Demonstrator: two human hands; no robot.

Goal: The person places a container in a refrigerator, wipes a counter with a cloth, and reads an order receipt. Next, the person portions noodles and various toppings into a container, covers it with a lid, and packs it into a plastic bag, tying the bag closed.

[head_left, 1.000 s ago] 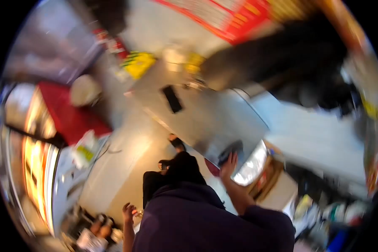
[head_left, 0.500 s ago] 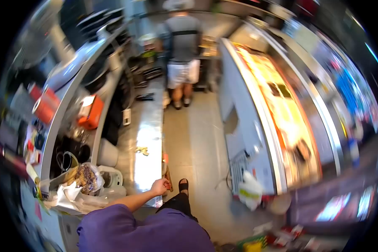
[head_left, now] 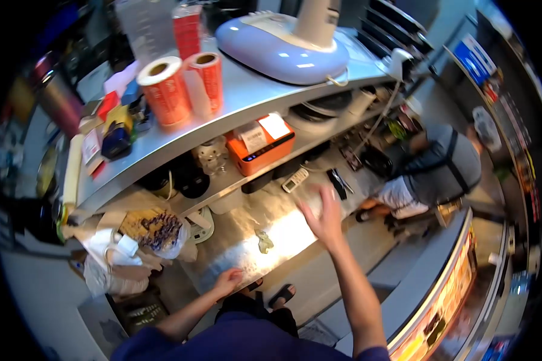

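My right hand [head_left: 324, 219] is raised over the metal counter [head_left: 223, 243], fingers apart and holding nothing, below a white remote control [head_left: 295, 180]. Near the counter's front edge is my left hand [head_left: 227, 281], its fingers bent together; whether anything is in them is too small to tell. A small crumpled yellowish piece [head_left: 264, 242] lies on the counter between the hands. An orange box-shaped device [head_left: 261, 144] with white paper on it stands on the shelf above.
Rolls of red labels [head_left: 164, 90] and a blue-white machine [head_left: 283, 51] stand on the upper shelf. Plastic bags [head_left: 111, 271] sit at the left. A co-worker [head_left: 442, 165] bends at the right, beside a lit display case [head_left: 445, 295].
The view has swung round to the counter and shelves. My right hand has come into view, raised and spread. The co-worker now appears at the right, bending.
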